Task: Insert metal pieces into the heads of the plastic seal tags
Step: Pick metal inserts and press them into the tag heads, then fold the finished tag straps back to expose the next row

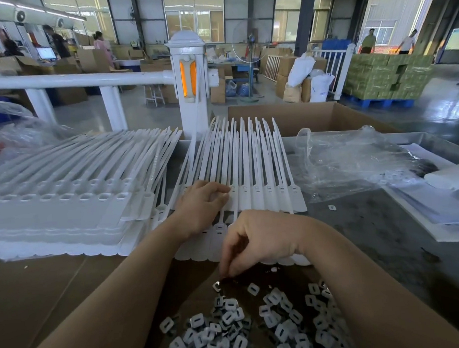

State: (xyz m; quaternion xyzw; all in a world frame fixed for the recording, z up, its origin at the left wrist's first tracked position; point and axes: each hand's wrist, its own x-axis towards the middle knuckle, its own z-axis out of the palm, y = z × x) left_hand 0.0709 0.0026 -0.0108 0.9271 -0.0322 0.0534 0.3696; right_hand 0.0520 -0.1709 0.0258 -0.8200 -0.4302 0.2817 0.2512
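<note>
A row of white plastic seal tags (261, 188) lies across the middle of the table, heads toward me and tails fanned away. My left hand (200, 204) rests on the left part of that row with its fingers curled over the heads. A second row of tags (218, 229) lies nearer, partly hidden under both hands. My right hand (256, 241) reaches down at the far edge of a heap of small square metal pieces (247, 324), its fingertips pinching at one piece; the piece itself is hidden.
A thick stack of white tags (65, 209) sits at the left on brown cardboard (43, 290). A crumpled clear plastic bag (355, 162) lies at the right. Behind stand an open cardboard box (300, 117) and a white railing post (187, 77).
</note>
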